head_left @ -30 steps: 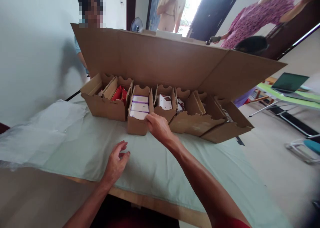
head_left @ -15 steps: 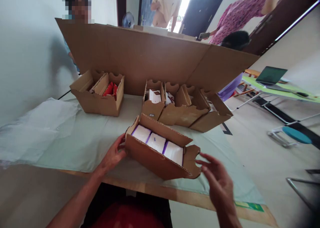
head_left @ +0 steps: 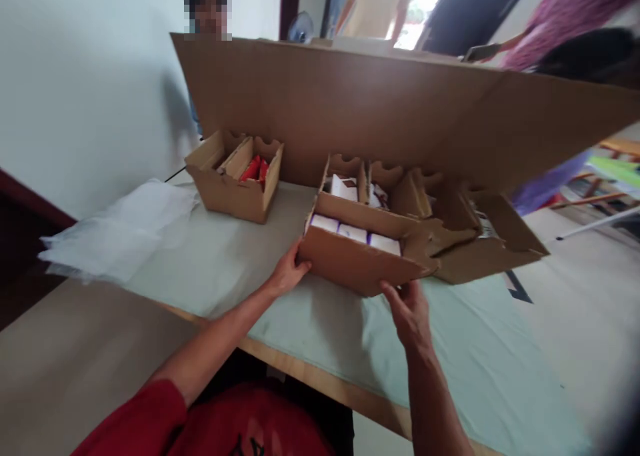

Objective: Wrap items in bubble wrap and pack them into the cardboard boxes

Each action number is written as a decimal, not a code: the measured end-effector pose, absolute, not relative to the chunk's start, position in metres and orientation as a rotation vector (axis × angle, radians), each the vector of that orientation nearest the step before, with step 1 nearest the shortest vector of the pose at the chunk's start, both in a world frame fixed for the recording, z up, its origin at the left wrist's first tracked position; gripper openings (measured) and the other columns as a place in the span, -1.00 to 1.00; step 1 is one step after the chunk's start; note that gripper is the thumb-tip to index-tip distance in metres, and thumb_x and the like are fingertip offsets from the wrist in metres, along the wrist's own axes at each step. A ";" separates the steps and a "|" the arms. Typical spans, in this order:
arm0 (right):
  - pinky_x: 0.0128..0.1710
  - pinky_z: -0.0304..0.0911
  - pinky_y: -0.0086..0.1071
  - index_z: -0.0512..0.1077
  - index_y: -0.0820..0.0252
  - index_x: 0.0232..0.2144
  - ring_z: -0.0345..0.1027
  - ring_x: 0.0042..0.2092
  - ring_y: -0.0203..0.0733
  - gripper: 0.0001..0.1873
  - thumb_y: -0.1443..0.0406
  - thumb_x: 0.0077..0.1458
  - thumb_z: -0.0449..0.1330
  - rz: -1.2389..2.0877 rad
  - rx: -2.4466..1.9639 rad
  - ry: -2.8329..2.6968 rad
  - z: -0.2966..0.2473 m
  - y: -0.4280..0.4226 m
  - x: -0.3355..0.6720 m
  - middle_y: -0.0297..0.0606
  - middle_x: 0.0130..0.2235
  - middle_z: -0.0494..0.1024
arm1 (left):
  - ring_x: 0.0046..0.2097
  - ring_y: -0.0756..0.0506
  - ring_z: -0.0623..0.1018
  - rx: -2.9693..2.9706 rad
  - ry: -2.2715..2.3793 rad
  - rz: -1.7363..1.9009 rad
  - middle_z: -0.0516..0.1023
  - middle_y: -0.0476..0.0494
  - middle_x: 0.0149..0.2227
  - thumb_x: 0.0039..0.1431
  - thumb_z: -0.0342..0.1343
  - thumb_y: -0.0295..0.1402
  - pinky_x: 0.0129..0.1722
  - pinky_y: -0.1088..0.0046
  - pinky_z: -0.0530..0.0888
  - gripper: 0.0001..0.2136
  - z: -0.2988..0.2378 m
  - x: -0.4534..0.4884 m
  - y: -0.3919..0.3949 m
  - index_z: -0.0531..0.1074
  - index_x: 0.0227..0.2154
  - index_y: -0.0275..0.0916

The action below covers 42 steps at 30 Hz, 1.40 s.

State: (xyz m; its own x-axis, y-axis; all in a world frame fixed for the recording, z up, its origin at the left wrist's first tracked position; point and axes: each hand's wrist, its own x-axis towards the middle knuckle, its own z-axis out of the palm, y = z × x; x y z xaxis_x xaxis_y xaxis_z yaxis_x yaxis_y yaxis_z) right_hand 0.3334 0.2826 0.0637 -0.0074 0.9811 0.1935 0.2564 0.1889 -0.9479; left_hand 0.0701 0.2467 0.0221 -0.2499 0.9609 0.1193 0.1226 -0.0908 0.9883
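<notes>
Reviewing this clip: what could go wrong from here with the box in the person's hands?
1. The held box is gripped only near its ends, by the left hand and right hand; if either slips, it might tip or drop.
2. Its top is open, so a sharp tilt could spill the white packs.
3. It is close in front of the right-hand boxes; it might knock them. Whether they touch is unclear.

The bare left hand (head_left: pixel 290 269) is gripping, its bare left forearm (head_left: pixel 225 336) slanting toward a red fabric sleeve (head_left: pixel 135 413) at near left. Nearer and rightward, the bare right hand (head_left: pixel 411 315) is cupping upward, its bare right forearm (head_left: pixel 433 389) leaning steeply.
</notes>
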 end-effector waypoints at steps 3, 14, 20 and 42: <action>0.02 0.35 -0.08 0.42 0.16 0.08 0.45 0.08 0.07 -0.35 -0.04 0.02 0.30 0.818 -1.282 -1.420 0.051 0.281 0.332 -0.05 0.10 0.53 | 0.32 -0.28 0.39 1.316 1.539 1.366 0.38 -0.38 0.31 0.08 0.17 -0.44 0.36 0.03 0.26 -0.32 0.019 0.062 0.250 0.24 0.31 -0.31; 0.21 0.21 0.08 0.59 0.24 -0.15 0.40 0.15 0.26 -0.47 -0.05 0.10 0.13 0.633 -1.581 -1.765 -0.005 0.223 0.349 0.00 0.13 0.55 | 0.15 -0.26 0.50 1.261 2.720 1.218 0.55 -0.34 0.06 0.19 0.07 -0.36 0.21 0.07 0.42 -0.68 0.020 -0.147 0.080 0.50 -0.01 -0.28; 0.18 0.25 0.11 0.60 0.21 -0.21 0.43 0.12 0.29 -0.50 -0.03 0.08 0.09 0.561 -1.619 -1.859 -0.001 0.231 0.340 -0.01 0.11 0.57 | 0.24 -0.41 0.36 1.063 3.103 0.568 0.38 -0.46 0.23 0.15 0.20 -0.23 0.21 -0.02 0.34 -0.48 0.045 -0.217 0.079 0.41 0.16 -0.30; -0.30 0.43 -0.19 0.53 0.13 -0.10 0.50 -0.02 0.07 -0.59 0.02 0.17 0.16 0.663 -1.346 -1.862 0.020 0.188 0.289 -0.01 0.13 0.53 | -0.24 -0.08 0.61 1.697 2.342 1.101 0.63 -0.14 -0.22 0.28 0.01 -0.42 -0.17 0.42 0.53 -0.82 0.082 -0.012 0.105 0.53 -0.27 -0.17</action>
